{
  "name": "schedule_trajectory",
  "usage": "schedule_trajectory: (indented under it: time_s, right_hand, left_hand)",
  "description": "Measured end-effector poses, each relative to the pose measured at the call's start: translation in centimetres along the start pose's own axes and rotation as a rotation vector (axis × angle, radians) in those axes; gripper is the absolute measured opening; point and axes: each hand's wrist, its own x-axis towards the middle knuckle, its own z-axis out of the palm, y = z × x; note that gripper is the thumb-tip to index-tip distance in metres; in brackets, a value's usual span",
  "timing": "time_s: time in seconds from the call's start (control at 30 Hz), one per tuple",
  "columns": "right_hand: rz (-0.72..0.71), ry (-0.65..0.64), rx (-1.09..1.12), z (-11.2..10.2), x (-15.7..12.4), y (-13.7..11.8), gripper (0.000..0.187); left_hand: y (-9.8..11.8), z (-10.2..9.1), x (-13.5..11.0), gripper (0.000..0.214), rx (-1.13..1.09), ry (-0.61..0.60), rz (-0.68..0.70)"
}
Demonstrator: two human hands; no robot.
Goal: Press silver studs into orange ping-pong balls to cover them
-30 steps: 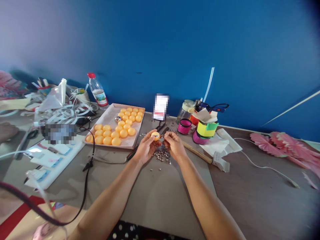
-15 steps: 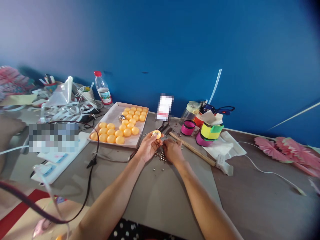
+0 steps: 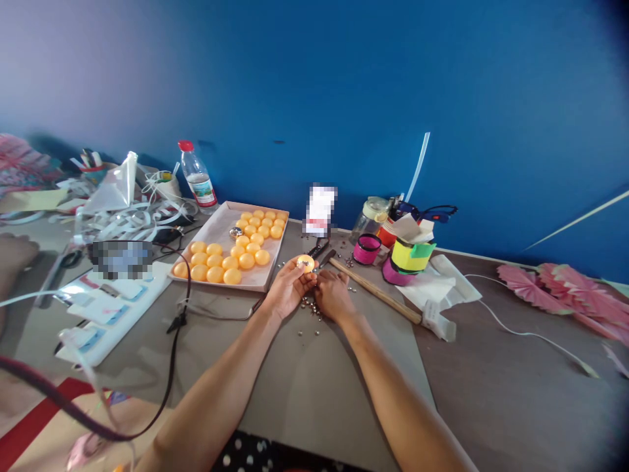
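My left hand (image 3: 287, 288) is closed around a small orange ball (image 3: 305, 263), held up at the fingertips near the table's middle. Beside it, my right hand (image 3: 333, 294) rests low on a heap of small silver metal studs (image 3: 310, 304), fingers curled down into them; what they pinch is hidden. A shallow tray (image 3: 211, 229) to the left holds several more orange balls (image 3: 230, 255) and one silver piece.
A wooden-handled hammer (image 3: 388, 300) lies to the right, with dark pliers (image 3: 320, 249) just behind my hands. Coloured tape rolls (image 3: 410, 257), a jar and scissors stand at the back right. A water bottle (image 3: 196, 177), white strips, a black cable (image 3: 177, 314) and a power strip lie left. Pink paper fans (image 3: 565, 288) lie far right.
My right hand has dropped from beside the ball down onto the heap of studs. The left hand keeps holding the ball. The view has shifted slightly.
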Motion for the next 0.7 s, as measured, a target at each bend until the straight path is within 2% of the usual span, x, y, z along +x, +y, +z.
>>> schedule_trajectory:
  time_s: [0.1, 0.17, 0.3, 0.4, 0.47, 0.57, 0.7]
  right_hand:
    - [0.008, 0.05, 0.041, 0.0, 0.0, 0.1, 0.018]
    - [0.039, 0.138, 0.143, 0.0, 0.0, 0.3, 0.017]
    - [0.118, 0.341, 0.57, 0.1, 0.2, 0.9, 0.011]
    - [0.203, 0.423, 0.943, 0.2, 0.6, 1.2, 0.007]
    - [0.234, 0.412, 1.161, 0.1, 0.8, 1.1, 0.012]
    - [0.239, 0.328, 1.418, -0.3, 0.9, 0.7, 0.017]
    - [0.264, 0.27, 1.551, -0.6, 0.9, 0.1, 0.021]
  left_hand:
    - [0.0, -0.1, 0.1, 0.031, -0.007, -0.006, 0.009]
    - [0.0, -0.1, 0.1, 0.032, -0.013, 0.0, 0.01]
    - [0.0, 0.1, 0.0, 0.032, -0.011, 0.028, -0.002]
    - [-0.1, 0.2, 0.0, 0.033, 0.003, 0.032, -0.004]
    - [-0.3, 0.1, 0.1, 0.033, 0.02, 0.022, -0.006]
    - [-0.4, -0.1, 0.1, 0.034, 0.039, 0.006, -0.006]
    - [-0.5, 0.0, 0.1, 0.034, 0.062, -0.02, 0.002]
